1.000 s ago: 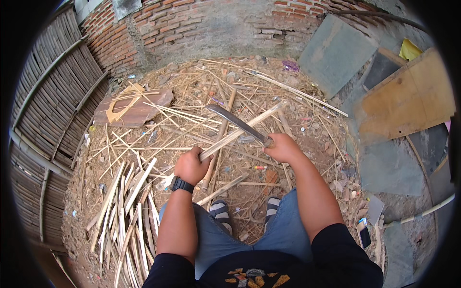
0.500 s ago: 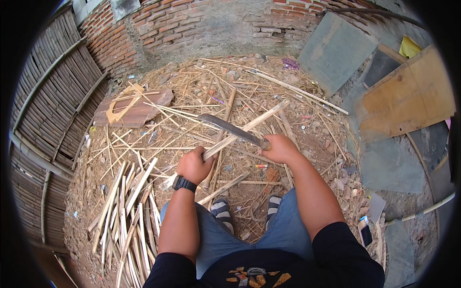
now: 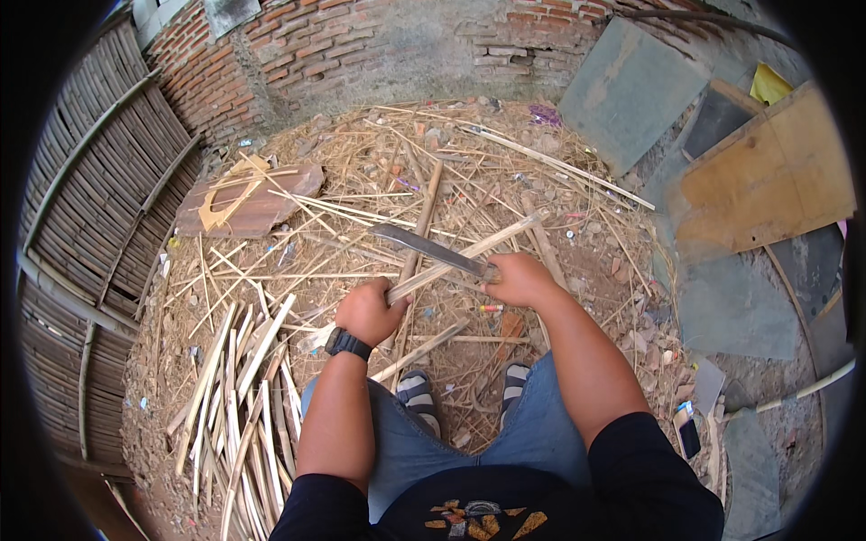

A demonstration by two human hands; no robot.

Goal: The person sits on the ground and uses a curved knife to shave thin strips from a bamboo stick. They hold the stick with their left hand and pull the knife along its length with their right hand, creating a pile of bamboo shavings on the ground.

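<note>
My left hand (image 3: 368,309) grips one stick (image 3: 494,240); my right hand (image 3: 519,278) holds one machete (image 3: 426,244), crossing it. Strips (image 3: 236,397) lie leftward, too many to count.

Ground (image 3: 149,451): brown earth, littered with straw and thin sticks toward the middle and far side. At near left we log a heap of pale split strips (image 3: 268,433), overlapping, most running near to far. Far left, we note a reddish-brown sheet (image 3: 293,197) lying among the sticks. Around the middle, a round pole (image 3: 426,216), and on its near side a shorter stick (image 3: 420,352). Far right, we have long pale strips (image 3: 568,169); just beyond, a purple scrap (image 3: 544,114). Right of middle, we spot a brick fragment (image 3: 512,325)
</note>
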